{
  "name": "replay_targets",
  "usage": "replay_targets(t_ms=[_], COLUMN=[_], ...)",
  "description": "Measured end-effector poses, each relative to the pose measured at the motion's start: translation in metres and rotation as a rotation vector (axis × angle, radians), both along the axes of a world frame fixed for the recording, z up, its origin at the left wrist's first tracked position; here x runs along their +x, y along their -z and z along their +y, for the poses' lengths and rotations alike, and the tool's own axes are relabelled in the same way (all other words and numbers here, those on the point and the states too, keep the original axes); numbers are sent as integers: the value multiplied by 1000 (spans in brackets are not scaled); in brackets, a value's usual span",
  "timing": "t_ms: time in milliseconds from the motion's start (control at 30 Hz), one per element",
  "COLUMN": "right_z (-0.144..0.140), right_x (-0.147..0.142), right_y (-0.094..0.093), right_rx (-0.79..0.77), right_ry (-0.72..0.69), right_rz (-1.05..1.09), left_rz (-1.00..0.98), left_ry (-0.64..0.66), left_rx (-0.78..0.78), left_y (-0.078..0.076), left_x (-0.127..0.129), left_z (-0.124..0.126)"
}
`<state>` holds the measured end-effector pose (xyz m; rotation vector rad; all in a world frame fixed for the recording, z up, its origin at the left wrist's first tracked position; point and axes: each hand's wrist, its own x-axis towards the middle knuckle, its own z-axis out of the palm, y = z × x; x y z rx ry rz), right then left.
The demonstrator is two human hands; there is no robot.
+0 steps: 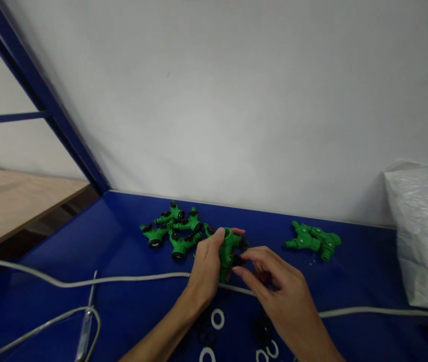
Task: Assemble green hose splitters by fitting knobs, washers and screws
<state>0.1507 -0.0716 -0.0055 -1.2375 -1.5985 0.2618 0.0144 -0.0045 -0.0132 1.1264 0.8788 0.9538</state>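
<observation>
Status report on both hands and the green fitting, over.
Left hand gripping the green fitting above the blue table. Right hand pinching a black piece at its side. White cable runs under the hands; white rings nearby.

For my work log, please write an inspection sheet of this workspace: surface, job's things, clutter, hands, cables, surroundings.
Surface: blue table, smooth and glossy.
Job's things: green fitting with a black part, held upright; pile of green fittings behind it to the left; smaller green group to the right.
Clutter: white rings and black rings near the wrists; white plastic bag at far right.
Hands: left hand grips the fitting; right hand has its fingers at the black part.
Cables: white cable runs across the table, under the hands.
Surroundings: white wall; blue frame; wooden table to the left.
</observation>
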Motion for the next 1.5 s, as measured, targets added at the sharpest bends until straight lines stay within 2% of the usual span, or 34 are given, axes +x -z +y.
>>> replay_targets(t_ms=[167,333,533,667,767,900,1100,1300,1500], right_z=[-2,-2,-1,0,0,-1,-4,-3,-1], right_x=[-7,-12,-12,-13,-13,-11,0,-2,3], right_y=[-2,-4,1,6,9,18,31,18,10], right_rx=[37,71,22,-21,4,-12,-34,-70,-93], right_ry=[39,-10,-81,-66,-70,-165,-97,-155,-132], right_rz=[-72,-122,-56,-68,-79,-58,-355,-153,-472], left_rz=[102,249,311,337,335,314,328,351,349], left_ry=[-48,-58,-44,-51,-58,-52,-26,-46,-5], left_rx=[130,280,424,487,477,451,364,351,370], left_y=[-5,-10,-9,-9,-9,-10,-7,-7,-5], left_x=[-1,-3,-5,-5,-5,-4,-3,-1,0], left_z=[-4,-6,-8,-8,-9,-9,-11,-15,-16])
